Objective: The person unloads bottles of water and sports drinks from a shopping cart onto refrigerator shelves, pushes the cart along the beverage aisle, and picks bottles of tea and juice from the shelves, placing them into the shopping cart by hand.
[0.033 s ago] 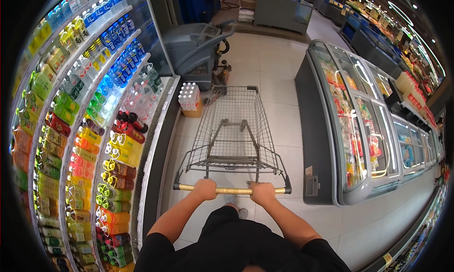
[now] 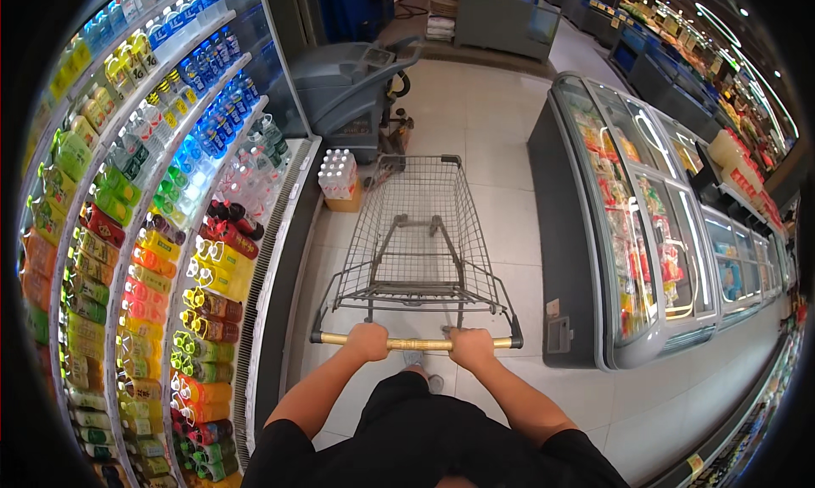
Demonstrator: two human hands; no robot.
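Note:
A grey wire shopping cart (image 2: pixel 348 272) stands straight ahead of me, its basket pointing away and nothing visible inside it. Its yellow handlebar (image 2: pixel 420 344) runs crosswise in front of my body, with dark end caps. My left hand (image 2: pixel 368 342) is wrapped round the bar left of its middle. To the right of the middle, my right hand (image 2: pixel 471 347) grips the same bar. Both arms reach forward from short black sleeves. Part of my shoes (image 2: pixel 435 384) shows below the handlebar.
On the left rises a lit drinks shelf (image 2: pixel 276 259) full of colourful bottles. Bottled packs (image 2: pixel 338 174) sit on a carton beside it, near a grey floor-cleaning machine (image 2: pixel 340 98). Glass-topped freezers (image 2: pixel 586 318) line the right. Pale floor tiles (image 2: pixel 501 225) lie between.

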